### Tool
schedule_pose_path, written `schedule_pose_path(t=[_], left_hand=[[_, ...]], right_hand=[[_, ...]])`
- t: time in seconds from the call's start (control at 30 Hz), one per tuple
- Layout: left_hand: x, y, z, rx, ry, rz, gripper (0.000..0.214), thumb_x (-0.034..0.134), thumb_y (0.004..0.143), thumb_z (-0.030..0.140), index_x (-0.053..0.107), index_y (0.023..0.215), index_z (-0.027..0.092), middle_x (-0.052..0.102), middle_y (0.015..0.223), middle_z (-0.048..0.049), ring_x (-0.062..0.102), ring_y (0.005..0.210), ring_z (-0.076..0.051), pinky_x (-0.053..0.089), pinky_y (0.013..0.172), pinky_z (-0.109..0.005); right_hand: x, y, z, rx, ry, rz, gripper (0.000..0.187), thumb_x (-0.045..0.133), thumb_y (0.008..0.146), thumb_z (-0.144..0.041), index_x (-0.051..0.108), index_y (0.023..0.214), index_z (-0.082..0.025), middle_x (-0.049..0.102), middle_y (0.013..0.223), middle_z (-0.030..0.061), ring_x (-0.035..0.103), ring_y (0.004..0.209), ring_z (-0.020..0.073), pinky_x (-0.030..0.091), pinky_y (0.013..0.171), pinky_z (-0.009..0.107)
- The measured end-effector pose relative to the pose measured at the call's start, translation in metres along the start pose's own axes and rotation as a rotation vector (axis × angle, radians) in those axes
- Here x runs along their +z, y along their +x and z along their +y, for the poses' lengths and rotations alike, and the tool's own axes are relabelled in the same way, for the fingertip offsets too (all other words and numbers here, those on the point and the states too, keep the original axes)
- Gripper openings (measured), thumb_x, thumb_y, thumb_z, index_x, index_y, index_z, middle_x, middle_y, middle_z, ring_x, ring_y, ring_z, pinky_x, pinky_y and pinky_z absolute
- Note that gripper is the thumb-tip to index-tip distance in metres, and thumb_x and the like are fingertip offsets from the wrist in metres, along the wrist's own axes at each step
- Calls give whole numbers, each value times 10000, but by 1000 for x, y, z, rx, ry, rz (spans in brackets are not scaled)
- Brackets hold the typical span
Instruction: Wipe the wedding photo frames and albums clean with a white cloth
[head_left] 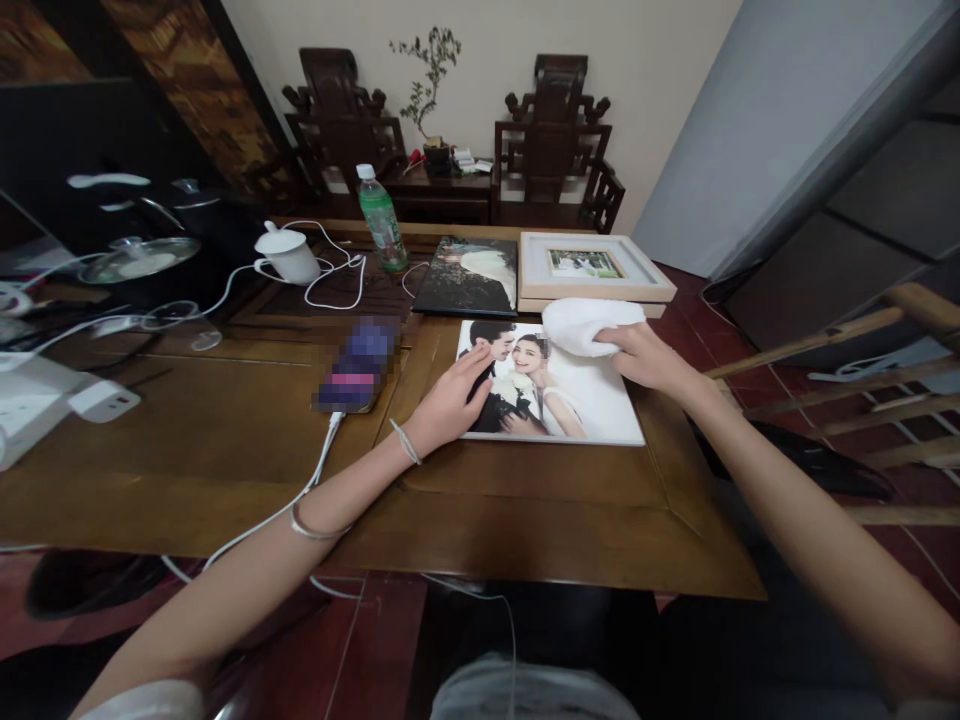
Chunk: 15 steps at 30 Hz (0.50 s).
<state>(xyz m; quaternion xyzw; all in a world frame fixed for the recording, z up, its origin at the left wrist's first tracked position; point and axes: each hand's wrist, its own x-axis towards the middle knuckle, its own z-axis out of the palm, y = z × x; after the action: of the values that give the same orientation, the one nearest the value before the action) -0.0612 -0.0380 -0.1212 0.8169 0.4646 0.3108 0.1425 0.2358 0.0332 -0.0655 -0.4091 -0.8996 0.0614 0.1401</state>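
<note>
A large photo print [600,405] of a couple lies flat on the wooden table [525,520]. My left hand [450,400] rests on its left edge, fingers stretched flat, holding it down. My right hand [645,355] is closed on a white cloth [581,322] that presses on the print's upper right corner. Behind the print lie a dark photo panel [469,275] and a white framed picture [592,265].
A phone [356,365] on a white cable lies left of the print. Farther back stand a green bottle [381,220] and a white teapot [289,255]. A power strip [45,400] sits at the far left. Wooden chairs [555,140] line the wall.
</note>
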Motion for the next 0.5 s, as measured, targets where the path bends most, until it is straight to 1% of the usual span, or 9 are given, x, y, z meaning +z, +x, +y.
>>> schedule_pose_path(t=[0.07,0.13,0.17,0.23,0.33,0.4,0.47,0.5], left_hand=[[0,0,0,1,5,-1,439,380,955,262,464,1362,120,415,1469,-138,321,1397,-222,263,1158,-452],[1,0,-1,2,10,1,439,380,955,260,464,1362,119,420,1466,-136,321,1397,-223,266,1157,-453],[1,0,-1,2,11,1,437,381,954,260,463,1362,127,421,1466,-131,322,1397,-222,268,1156,-456],[2,0,-1,3,13,2,435,381,954,259,458,1366,141,420,1469,-121,320,1398,-222,270,1154,-462],[2,0,-1,3,19,0,440,377,954,261,452,1369,135,414,1471,-127,315,1400,-224,269,1154,-464],[3,0,-1,1,18,3,443,376,954,263,459,1361,111,417,1466,-143,318,1398,-230,272,1153,-458],[3,0,-1,2,12,7,445,378,953,266,465,1354,93,419,1462,-157,324,1395,-237,275,1152,-456],[3,0,-1,4,8,10,446,379,952,267,466,1354,95,420,1461,-156,328,1393,-240,277,1151,-461]], right_hand=[[4,-6,-5,8,-18,1,494,374,594,-44,676,970,-153,722,945,96,658,914,267,482,853,398],[7,-23,-18,1,-46,-14,497,376,611,-21,663,995,-155,699,1091,118,635,1045,292,433,969,473],[8,-35,-27,-5,-54,-23,486,381,619,-11,657,991,-157,662,1185,132,595,1131,306,394,1018,509],[8,-62,-46,-21,-46,-46,444,394,627,4,652,946,-164,551,1345,147,468,1278,327,333,1077,549],[4,-103,-73,-69,-10,-116,413,389,628,30,637,860,-206,457,1433,102,329,1365,304,275,1125,567],[-1,-124,-86,-118,12,-156,416,382,626,37,622,829,-236,432,1453,53,275,1391,277,242,1150,565],[-7,-133,-93,-149,36,-175,442,383,618,38,621,836,-264,429,1454,7,273,1396,247,242,1166,531],[-9,-133,-94,-156,45,-179,460,388,611,37,627,847,-277,442,1444,-7,300,1386,237,260,1166,505]])
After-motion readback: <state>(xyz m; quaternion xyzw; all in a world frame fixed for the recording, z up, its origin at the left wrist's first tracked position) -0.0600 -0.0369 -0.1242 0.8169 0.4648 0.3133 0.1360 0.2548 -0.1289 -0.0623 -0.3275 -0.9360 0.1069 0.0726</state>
